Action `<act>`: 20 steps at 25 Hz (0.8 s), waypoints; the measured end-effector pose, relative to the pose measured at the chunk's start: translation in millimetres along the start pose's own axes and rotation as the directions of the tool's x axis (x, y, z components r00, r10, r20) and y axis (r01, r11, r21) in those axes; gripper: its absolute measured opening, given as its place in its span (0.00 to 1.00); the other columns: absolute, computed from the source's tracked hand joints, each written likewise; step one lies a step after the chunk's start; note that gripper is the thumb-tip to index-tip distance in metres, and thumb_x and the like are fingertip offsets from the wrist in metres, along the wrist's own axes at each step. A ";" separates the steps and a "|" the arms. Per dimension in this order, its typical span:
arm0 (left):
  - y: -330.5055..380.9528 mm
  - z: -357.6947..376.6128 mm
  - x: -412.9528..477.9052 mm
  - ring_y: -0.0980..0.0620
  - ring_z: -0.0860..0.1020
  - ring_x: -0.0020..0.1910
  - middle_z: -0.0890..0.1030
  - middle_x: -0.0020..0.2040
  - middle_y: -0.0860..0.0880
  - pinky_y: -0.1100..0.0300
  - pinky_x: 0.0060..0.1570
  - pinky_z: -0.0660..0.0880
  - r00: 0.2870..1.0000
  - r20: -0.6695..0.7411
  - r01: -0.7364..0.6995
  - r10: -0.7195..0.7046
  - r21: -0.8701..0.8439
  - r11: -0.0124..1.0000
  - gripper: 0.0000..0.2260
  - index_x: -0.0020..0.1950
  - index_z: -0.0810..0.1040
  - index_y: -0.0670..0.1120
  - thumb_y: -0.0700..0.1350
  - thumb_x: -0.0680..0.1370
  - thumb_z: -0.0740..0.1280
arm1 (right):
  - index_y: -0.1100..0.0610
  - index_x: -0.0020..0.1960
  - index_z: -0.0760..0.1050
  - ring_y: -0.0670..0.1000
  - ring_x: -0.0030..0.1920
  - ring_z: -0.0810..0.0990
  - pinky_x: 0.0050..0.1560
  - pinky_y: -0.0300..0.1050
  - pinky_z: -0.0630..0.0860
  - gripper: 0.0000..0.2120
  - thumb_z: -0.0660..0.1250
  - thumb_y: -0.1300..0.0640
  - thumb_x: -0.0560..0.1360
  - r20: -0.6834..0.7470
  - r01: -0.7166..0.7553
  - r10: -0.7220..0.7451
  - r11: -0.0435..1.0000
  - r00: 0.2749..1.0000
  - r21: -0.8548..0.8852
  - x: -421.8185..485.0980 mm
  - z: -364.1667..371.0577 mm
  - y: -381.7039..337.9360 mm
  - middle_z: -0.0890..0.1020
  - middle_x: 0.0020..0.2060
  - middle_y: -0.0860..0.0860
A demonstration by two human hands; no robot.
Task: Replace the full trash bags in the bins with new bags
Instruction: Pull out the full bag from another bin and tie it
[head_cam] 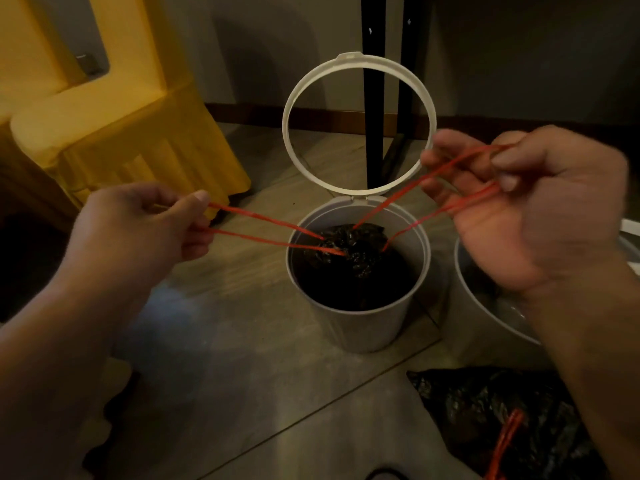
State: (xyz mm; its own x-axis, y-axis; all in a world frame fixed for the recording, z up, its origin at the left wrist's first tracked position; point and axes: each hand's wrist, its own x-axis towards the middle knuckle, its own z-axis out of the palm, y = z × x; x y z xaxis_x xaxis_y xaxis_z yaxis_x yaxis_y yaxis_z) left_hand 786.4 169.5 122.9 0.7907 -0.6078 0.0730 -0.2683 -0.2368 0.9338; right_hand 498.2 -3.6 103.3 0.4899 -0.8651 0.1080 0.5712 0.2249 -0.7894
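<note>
My left hand pinches 1 red drawstring loop between the thumb and the curled fingers, and the loop is stretched tight to the left. My right hand holds the other loop, with the fingers curled around it. Both loops go down to the gathered mouth of the black trash bag, which sits inside the white bin on the floor between my hands. The ring lid stands upright at the bin's far edge. At the near right another black bag lies on the floor
</note>
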 end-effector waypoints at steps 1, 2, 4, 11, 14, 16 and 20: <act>-2.1 -1.8 -1.4 0.56 0.84 0.31 0.85 0.33 0.52 0.62 0.29 0.79 0.999 -0.001 0.041 -0.041 0.009 0.999 0.10 0.35 0.86 0.56 0.54 0.76 0.77 | 0.52 0.27 0.72 0.57 0.58 0.86 0.57 0.49 0.82 0.15 0.60 0.60 0.72 0.008 -0.013 0.013 0.998 1.000 0.058 -0.3 -1.9 -2.8 0.88 0.49 0.56; -3.2 -3.3 -3.3 0.57 0.82 0.29 0.83 0.30 0.53 0.63 0.27 0.77 0.995 0.000 0.100 -0.100 -0.009 0.995 0.10 0.34 0.86 0.55 0.56 0.73 0.77 | 0.52 0.28 0.70 0.58 0.60 0.86 0.60 0.50 0.81 0.14 0.62 0.57 0.72 -0.004 -0.018 0.018 0.995 1.000 0.098 -0.3 -3.3 -4.6 0.87 0.52 0.57; -5.6 -5.5 -8.0 0.58 0.78 0.27 0.79 0.29 0.54 0.63 0.27 0.76 0.953 0.055 0.302 -0.297 -0.174 0.937 0.13 0.31 0.85 0.52 0.60 0.67 0.79 | 0.53 0.30 0.70 0.58 0.57 0.87 0.58 0.53 0.81 0.15 0.63 0.52 0.75 -0.076 -0.003 0.014 0.991 0.997 0.136 0.6 -2.8 -5.4 0.87 0.49 0.57; -4.7 2.9 -23.4 0.56 0.83 0.53 0.83 0.50 0.57 0.56 0.51 0.78 0.901 0.400 0.415 -0.171 -0.672 0.613 0.19 0.36 0.81 0.55 0.67 0.64 0.81 | 0.54 0.38 0.73 0.50 0.27 0.68 0.29 0.40 0.65 0.17 0.57 0.50 0.83 -0.138 0.012 -0.003 0.998 0.990 0.067 -0.3 15.2 3.6 0.74 0.31 0.51; 2.2 18.3 -26.7 0.50 0.79 0.69 0.81 0.68 0.54 0.46 0.64 0.73 0.914 0.399 0.264 0.081 -0.733 0.627 0.14 0.54 0.85 0.60 0.58 0.70 0.79 | 0.54 0.38 0.74 0.50 0.23 0.62 0.27 0.41 0.58 0.18 0.55 0.49 0.84 -0.057 -0.011 0.013 1.000 0.998 0.027 3.0 15.8 10.9 0.74 0.29 0.52; 11.1 33.4 -27.9 0.46 0.79 0.70 0.83 0.67 0.50 0.41 0.68 0.70 0.893 0.405 0.158 0.197 -0.692 0.705 0.22 0.65 0.81 0.62 0.49 0.72 0.77 | 0.54 0.40 0.74 0.51 0.24 0.64 0.27 0.41 0.59 0.17 0.55 0.50 0.82 0.010 -0.002 0.002 0.999 1.000 -0.032 4.1 17.9 17.1 0.75 0.31 0.54; 30.2 74.3 -31.6 0.51 0.83 0.43 0.81 0.42 0.51 0.49 0.51 0.81 0.864 0.430 0.017 0.261 -0.544 0.839 0.26 0.74 0.76 0.60 0.41 0.77 0.71 | 0.56 0.39 0.80 0.51 0.29 0.74 0.26 0.42 0.64 0.12 0.61 0.55 0.77 0.080 0.052 -0.035 0.974 0.996 -0.219 3.3 28.0 25.8 0.78 0.33 0.53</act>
State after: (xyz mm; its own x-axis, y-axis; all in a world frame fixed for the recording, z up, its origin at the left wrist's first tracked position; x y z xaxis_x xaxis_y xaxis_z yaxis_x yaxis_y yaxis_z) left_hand 712.4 125.3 122.8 0.3767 -0.9130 0.1567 0.0875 0.2035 0.9752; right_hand 533.0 11.9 100.2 0.5209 -0.8336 0.1837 0.4375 0.0759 -0.8960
